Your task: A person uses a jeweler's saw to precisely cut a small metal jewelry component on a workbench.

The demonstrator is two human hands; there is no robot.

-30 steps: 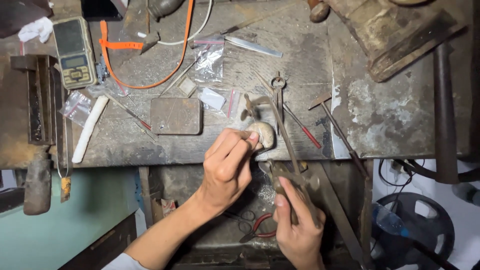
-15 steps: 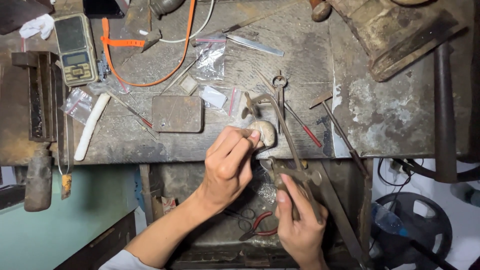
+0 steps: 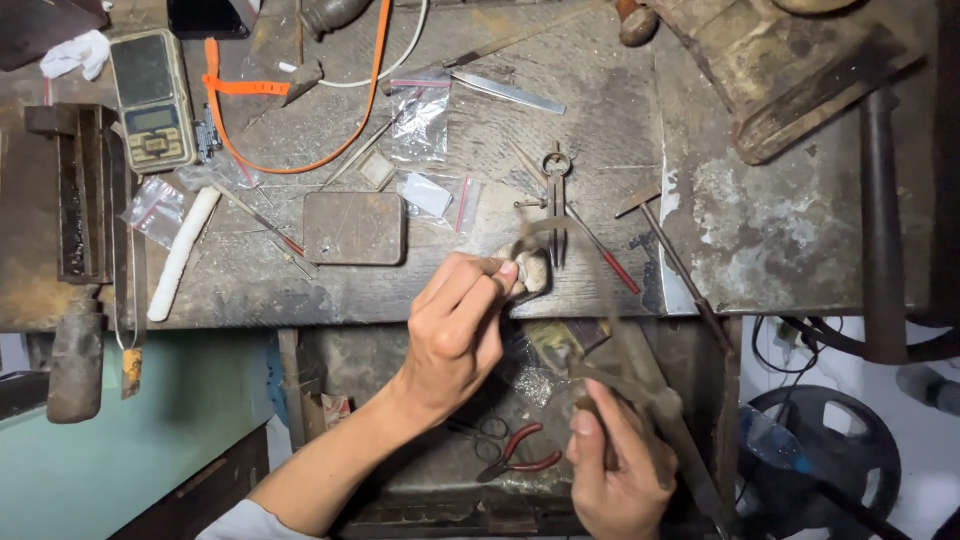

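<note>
At the desk's (image 3: 600,90) near edge, the left hand (image 3: 455,330) pinches a small pale workpiece (image 3: 530,268), grip closed tight. The right hand (image 3: 615,465), fist closed, drives a blurred saw frame (image 3: 600,330). Best to press the piece firmly and keep strokes even.

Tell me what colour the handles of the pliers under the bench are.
Red, on the pliers lying between the two hands; the head view shows them clearly.
</note>
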